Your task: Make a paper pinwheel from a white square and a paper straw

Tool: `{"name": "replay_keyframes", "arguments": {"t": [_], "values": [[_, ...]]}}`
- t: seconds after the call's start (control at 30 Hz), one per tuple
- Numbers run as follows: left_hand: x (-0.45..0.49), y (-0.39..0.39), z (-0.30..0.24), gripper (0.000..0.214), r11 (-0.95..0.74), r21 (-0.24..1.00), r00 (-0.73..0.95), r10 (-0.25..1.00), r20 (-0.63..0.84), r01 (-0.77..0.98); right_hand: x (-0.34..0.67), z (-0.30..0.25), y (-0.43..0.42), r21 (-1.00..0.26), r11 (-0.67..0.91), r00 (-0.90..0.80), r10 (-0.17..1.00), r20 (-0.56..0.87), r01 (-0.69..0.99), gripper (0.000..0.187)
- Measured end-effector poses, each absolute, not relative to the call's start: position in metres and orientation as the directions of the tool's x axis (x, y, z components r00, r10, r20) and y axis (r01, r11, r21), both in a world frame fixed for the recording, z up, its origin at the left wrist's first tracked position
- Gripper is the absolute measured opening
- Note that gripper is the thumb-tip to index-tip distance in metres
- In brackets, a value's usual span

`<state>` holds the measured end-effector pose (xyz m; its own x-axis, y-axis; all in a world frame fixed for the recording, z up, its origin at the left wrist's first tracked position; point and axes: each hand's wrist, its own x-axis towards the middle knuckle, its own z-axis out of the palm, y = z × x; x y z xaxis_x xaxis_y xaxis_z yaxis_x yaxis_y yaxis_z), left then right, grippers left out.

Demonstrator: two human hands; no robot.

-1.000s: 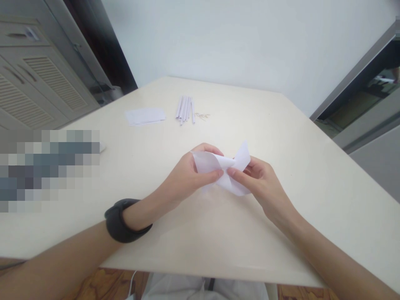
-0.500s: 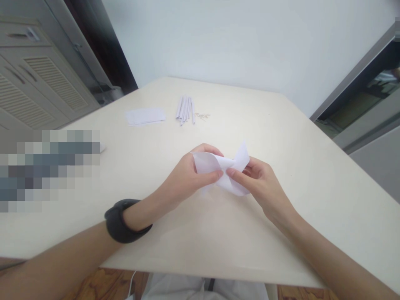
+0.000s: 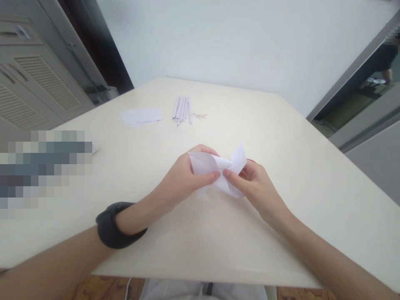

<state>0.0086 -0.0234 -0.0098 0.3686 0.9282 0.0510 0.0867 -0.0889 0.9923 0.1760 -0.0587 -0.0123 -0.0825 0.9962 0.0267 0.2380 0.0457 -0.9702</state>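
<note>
Above the near middle of the table, both hands hold a white paper pinwheel whose corners curl in toward its centre. My left hand grips its left side, the thumb pressing near the centre and the fingers behind the paper. From the other side my right hand pinches it, thumb on the centre beside the left thumb. Its right fingers are partly hidden. A thin red edge shows behind the right fingers; I cannot make out what it belongs to.
Farther back on the table lie a stack of white paper, a bundle of white paper sticks and several small pins. A wall rises behind. A pixelated area covers the left. A person's arm shows at far right.
The whole view has shifted slightly, so things sit a little farther left. A red edge now shows behind my right fingers. Both hands keep the same hold on the paper pinwheel.
</note>
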Motion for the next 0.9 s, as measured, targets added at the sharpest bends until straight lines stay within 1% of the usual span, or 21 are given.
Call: {"name": "replay_keyframes", "arguments": {"t": [0.17, 0.27, 0.37, 0.47, 0.67, 0.73, 0.9], "values": [[0.007, -0.022, -0.010, 0.018, -0.097, 0.985, 0.380, 0.924, 0.037, 0.139, 0.177, -0.013, -0.057, -0.966, 0.042, -0.115, 0.993, 0.013, 0.256, 0.013], [0.007, -0.022, -0.010, 0.017, -0.095, 0.986, 0.392, 0.919, 0.034, 0.138, 0.177, -0.013, -0.056, -0.956, 0.056, -0.092, 0.995, 0.030, 0.289, 0.012], [0.007, -0.022, -0.011, 0.018, -0.103, 0.988, 0.383, 0.923, 0.051, 0.115, 0.176, -0.012, -0.056, -0.955, 0.056, -0.058, 0.998, 0.041, 0.292, 0.015], [0.008, -0.023, -0.010, 0.019, -0.087, 0.992, 0.362, 0.931, 0.049, 0.088, 0.175, -0.011, -0.056, -0.966, 0.019, -0.016, 1.000, 0.015, 0.259, 0.017], [0.009, -0.023, -0.005, 0.016, -0.025, 0.997, 0.384, 0.922, 0.050, -0.069, 0.176, -0.007, -0.053, -0.991, -0.051, 0.006, 0.999, -0.051, 0.126, 0.021], [0.008, -0.021, -0.004, 0.014, -0.064, 0.996, 0.344, 0.935, 0.084, -0.069, 0.176, -0.005, -0.053, -0.993, -0.075, 0.018, 0.997, -0.074, 0.089, 0.021], [0.006, -0.018, -0.003, 0.014, -0.139, 0.990, 0.224, 0.965, 0.134, 0.004, 0.176, -0.002, -0.054, -0.995, -0.093, 0.056, 0.994, -0.091, 0.021, 0.022]]}}
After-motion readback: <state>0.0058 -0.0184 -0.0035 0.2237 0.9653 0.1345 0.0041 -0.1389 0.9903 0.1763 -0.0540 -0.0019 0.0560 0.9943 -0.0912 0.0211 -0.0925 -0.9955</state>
